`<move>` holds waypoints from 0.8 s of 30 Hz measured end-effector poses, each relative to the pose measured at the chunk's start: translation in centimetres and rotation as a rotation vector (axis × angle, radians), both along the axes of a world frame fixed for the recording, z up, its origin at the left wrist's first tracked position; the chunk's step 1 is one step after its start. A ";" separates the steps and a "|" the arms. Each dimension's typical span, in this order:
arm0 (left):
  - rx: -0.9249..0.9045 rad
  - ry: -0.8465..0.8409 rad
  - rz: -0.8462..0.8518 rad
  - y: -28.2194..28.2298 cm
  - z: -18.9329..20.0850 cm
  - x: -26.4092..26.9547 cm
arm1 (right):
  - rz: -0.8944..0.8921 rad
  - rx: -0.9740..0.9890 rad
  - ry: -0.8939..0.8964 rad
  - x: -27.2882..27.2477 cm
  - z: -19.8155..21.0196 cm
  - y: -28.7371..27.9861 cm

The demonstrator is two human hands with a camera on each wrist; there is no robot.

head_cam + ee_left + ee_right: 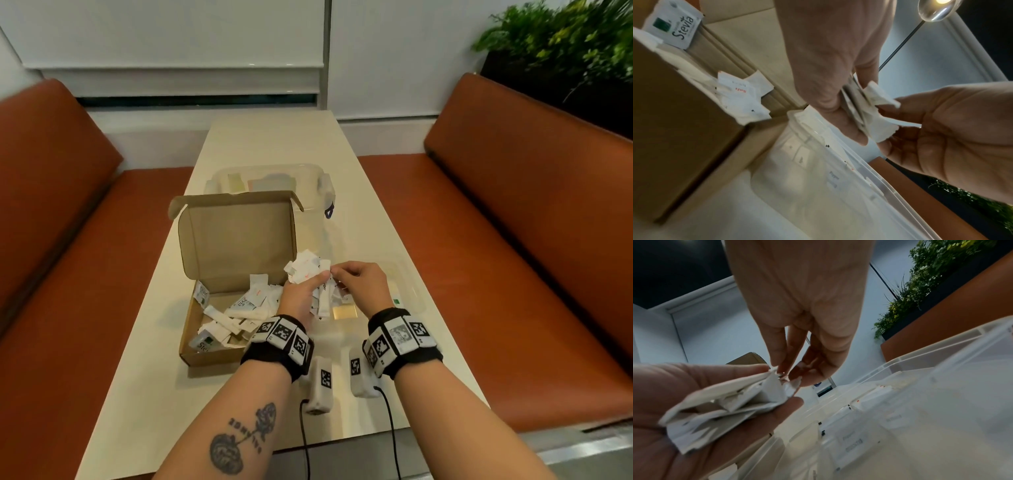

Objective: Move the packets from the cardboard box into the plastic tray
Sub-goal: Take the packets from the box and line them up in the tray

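Note:
The open cardboard box (219, 354) stands at the left with several white packets (239, 311) inside. Right of it, my left hand (317, 277) grips a bunch of white packets (303, 269) above the clear plastic tray (409, 291). My right hand (337, 274) meets it and pinches the edge of one packet (792, 383) in that bunch. In the right wrist view the bunch (725, 404) lies across the left hand's fingers (777, 410), over the tray (931, 402). A few packets (325, 305) lie in the tray under the hands. The left wrist view shows the box wall (674, 121) and a Stevia packet (674, 27).
A second clear plastic container (325, 185) stands behind the box's raised lid (239, 236). Orange bench seats (513, 240) flank the narrow cream table (274, 144). Cables (305, 445) run off its near edge. Plants (565, 41) stand at the back right.

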State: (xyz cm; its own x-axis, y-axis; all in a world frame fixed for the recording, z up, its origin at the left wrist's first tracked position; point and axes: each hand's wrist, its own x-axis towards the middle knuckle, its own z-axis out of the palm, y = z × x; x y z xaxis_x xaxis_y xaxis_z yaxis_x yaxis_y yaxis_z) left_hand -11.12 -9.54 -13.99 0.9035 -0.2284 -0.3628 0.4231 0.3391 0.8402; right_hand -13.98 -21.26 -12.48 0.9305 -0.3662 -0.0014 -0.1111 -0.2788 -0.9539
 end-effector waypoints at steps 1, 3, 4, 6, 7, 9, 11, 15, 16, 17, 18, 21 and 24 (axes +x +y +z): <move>0.012 -0.003 0.008 -0.1 0.0 0.1 | -0.001 0.004 -0.002 0.2 0.0 0.0; 0.030 -0.012 0.025 -0.2 0.0 0.4 | -0.006 0.005 -0.008 0.6 0.1 0.0; 0.034 -0.014 0.032 -0.3 0.1 0.5 | -0.009 0.002 -0.007 0.9 0.1 0.0; 0.039 -0.016 0.048 -0.2 0.2 0.6 | -0.008 -0.005 0.001 1.4 0.2 0.1; 0.044 -0.021 0.055 -0.2 0.2 0.7 | -0.004 -0.008 0.006 1.7 0.3 0.2; 0.050 -0.032 0.061 0.0 0.3 0.9 | -0.001 -0.009 0.014 2.1 0.3 0.4; 0.064 -0.043 0.057 0.2 0.2 1.0 | -0.011 -0.008 0.017 2.5 0.2 0.5; 0.067 -0.063 0.046 0.2 0.1 0.7 | -0.012 -0.014 0.038 3.2 0.4 0.4; 0.059 -0.057 0.051 0.2 0.1 0.6 | -0.010 -0.010 0.041 3.3 0.4 0.4; 0.051 -0.045 0.063 0.3 0.1 0.6 | -0.009 -0.004 0.043 3.3 0.5 0.4; 0.041 -0.033 0.075 0.3 0.1 0.5 | -0.011 0.005 0.045 3.4 0.6 0.4; -0.018 -0.008 0.113 0.8 0.0 0.6 | -0.028 0.023 0.055 3.6 0.8 0.4; -0.093 0.047 0.150 1.9 0.1 0.9 | -0.082 0.080 0.088 3.9 0.7 0.2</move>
